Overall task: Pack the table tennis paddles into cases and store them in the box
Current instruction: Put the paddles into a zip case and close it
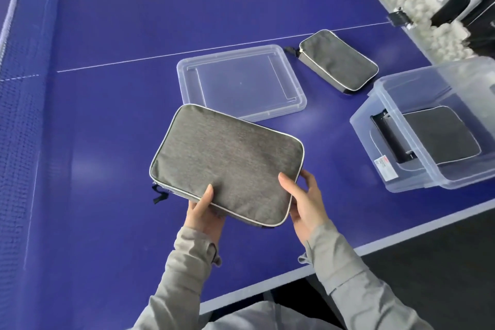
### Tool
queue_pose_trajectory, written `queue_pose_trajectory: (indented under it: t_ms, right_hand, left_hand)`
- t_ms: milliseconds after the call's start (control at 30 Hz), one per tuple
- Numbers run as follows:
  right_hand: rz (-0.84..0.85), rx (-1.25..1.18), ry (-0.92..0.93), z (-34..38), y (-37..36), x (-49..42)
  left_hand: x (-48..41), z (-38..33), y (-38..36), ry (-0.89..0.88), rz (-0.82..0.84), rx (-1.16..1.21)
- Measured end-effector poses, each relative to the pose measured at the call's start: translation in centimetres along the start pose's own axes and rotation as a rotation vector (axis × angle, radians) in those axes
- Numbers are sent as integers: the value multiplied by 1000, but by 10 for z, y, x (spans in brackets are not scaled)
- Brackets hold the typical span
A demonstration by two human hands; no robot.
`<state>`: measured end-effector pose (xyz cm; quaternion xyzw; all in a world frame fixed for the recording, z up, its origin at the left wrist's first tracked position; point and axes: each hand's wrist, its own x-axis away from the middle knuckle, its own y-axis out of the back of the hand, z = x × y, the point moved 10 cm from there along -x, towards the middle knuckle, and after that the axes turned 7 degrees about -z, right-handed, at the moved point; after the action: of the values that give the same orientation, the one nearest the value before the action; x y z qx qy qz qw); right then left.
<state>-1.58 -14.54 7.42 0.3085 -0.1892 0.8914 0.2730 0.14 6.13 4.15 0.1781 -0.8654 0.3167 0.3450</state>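
Observation:
A grey zipped paddle case point(227, 158) with pale piping is held just above the blue table. My left hand point(205, 211) grips its near edge, thumb on top and fingers underneath. My right hand point(305, 201) holds its near right corner, thumb on the cloth and fingers round the side. A second grey case point(338, 61) lies flat farther back on the right. The clear plastic box point(388, 174) stands at the right with a dark case point(439, 136) lying inside it. No bare paddle is in view.
The box's clear lid point(241, 80) lies flat on the table point(107, 21) behind the held case. The net point(16, 88) runs along the left. A trough of white balls point(417, 8) lines the far right edge. The table's near edge runs diagonally below my arms.

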Motion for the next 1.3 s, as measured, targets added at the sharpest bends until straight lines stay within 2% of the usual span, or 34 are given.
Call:
queue_pose_trajectory:
  t_ms: [133, 200, 267, 433, 533, 667, 900, 1300]
  right_hand:
    - [-38, -38, 37, 17, 35, -1]
    - [-27, -39, 63, 31, 55, -1]
    - [-12, -32, 81, 44, 78, -1]
    - [47, 20, 125, 75, 136, 4]
    - [37, 40, 150, 94, 179, 8]
    - [-16, 78, 238, 122, 242, 16]
    - [6, 153, 383, 179, 351, 26]
    - [37, 196, 526, 271, 401, -21]
  left_hand:
    - [-2, -11, 11, -12, 6, -97]
    - [-7, -31, 21, -55, 2, -95]
    - [-11, -52, 22, -106, 30, -190]
    - [8, -41, -48, -156, 298, -635]
    - [32, -3, -86, -161, 326, -736]
    - [64, 52, -109, -193, 311, -680]
    - [120, 152, -160, -214, 281, -549]
    - [137, 172, -257, -426, 257, -633]
